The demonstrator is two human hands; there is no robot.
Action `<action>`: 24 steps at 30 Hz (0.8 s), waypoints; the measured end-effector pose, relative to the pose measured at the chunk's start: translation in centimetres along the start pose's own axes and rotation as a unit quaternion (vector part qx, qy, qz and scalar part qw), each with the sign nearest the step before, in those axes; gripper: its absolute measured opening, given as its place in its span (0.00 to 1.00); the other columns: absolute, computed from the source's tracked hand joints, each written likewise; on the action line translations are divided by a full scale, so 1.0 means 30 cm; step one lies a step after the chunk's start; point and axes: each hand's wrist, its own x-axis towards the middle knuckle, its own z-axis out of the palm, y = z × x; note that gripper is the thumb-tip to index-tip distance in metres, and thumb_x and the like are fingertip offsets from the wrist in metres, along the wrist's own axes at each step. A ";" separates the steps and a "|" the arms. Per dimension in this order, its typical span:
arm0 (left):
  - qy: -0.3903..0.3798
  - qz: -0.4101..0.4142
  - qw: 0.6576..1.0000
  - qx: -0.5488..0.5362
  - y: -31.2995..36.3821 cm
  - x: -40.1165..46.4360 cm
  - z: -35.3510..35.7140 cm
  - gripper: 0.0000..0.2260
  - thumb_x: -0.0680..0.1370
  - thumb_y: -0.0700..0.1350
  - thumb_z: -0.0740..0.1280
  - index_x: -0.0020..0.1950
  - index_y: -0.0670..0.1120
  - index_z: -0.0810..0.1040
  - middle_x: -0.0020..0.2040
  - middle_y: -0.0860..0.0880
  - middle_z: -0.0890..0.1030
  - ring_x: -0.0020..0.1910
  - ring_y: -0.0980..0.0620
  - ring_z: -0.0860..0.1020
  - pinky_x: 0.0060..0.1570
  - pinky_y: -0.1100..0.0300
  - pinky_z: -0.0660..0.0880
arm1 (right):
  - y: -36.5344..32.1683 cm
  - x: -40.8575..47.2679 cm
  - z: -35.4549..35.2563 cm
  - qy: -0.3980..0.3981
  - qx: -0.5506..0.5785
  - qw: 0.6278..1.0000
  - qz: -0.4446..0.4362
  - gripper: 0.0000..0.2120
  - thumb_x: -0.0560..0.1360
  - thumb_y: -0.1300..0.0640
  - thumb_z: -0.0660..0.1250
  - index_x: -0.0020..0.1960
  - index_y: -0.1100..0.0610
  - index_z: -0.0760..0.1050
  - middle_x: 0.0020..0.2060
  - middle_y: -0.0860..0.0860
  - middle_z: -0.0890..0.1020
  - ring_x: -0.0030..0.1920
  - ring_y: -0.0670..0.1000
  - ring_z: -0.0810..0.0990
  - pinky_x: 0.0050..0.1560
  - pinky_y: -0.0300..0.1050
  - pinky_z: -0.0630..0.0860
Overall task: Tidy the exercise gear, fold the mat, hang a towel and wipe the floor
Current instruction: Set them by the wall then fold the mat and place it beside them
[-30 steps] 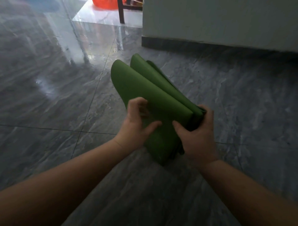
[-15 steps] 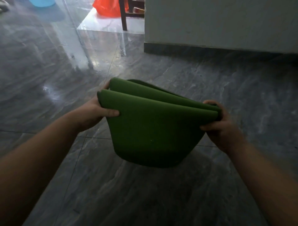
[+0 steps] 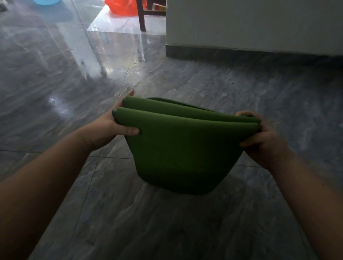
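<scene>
A green exercise mat (image 3: 183, 148), folded into several layers, hangs above the grey floor with its folded edges on top and its lower part sagging down. My left hand (image 3: 113, 128) grips the mat's left end, thumb on the near face and fingers behind. My right hand (image 3: 261, 141) grips the right end, fingers curled over the top edges. The mat's far layers are mostly hidden behind the front one.
Glossy grey marble floor tiles (image 3: 74, 89) spread all round. A white wall with a dark skirting (image 3: 250, 53) stands at the back right. Far back are a dark chair leg (image 3: 142, 16), a red bag (image 3: 120, 7) and a blue basin (image 3: 44, 1).
The mat was turned from standing end-on to lying broadside across me. My left hand moved from the near middle out to the left end, and the hands spread apart.
</scene>
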 end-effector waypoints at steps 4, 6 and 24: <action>0.041 0.045 0.998 -0.028 -0.005 -0.001 0.037 0.32 0.61 0.42 0.78 0.65 0.50 0.76 0.58 0.45 0.83 0.60 0.42 0.80 0.55 0.51 0.79 | 0.014 0.009 0.034 0.078 -0.042 0.995 -0.043 0.30 0.59 0.77 0.54 0.52 0.54 0.75 0.42 0.50 0.81 0.46 0.51 0.79 0.44 0.42 0.77; 0.085 0.061 0.993 -0.045 -0.014 -0.004 0.062 0.29 0.61 0.43 0.79 0.61 0.50 0.78 0.56 0.46 0.83 0.59 0.44 0.81 0.57 0.49 0.79 | 0.032 0.012 0.051 0.129 -0.059 0.987 -0.070 0.30 0.60 0.72 0.55 0.57 0.53 0.76 0.48 0.53 0.79 0.49 0.53 0.77 0.44 0.44 0.76; 0.187 0.097 0.976 0.063 -0.014 -0.025 0.108 0.40 0.69 0.45 0.79 0.75 0.59 0.63 0.67 0.50 0.73 0.60 0.55 0.78 0.56 0.58 0.79 | 0.058 0.008 0.039 0.083 -0.146 0.984 -0.067 0.39 0.62 0.67 0.60 0.74 0.58 0.63 0.58 0.57 0.75 0.54 0.53 0.78 0.51 0.47 0.78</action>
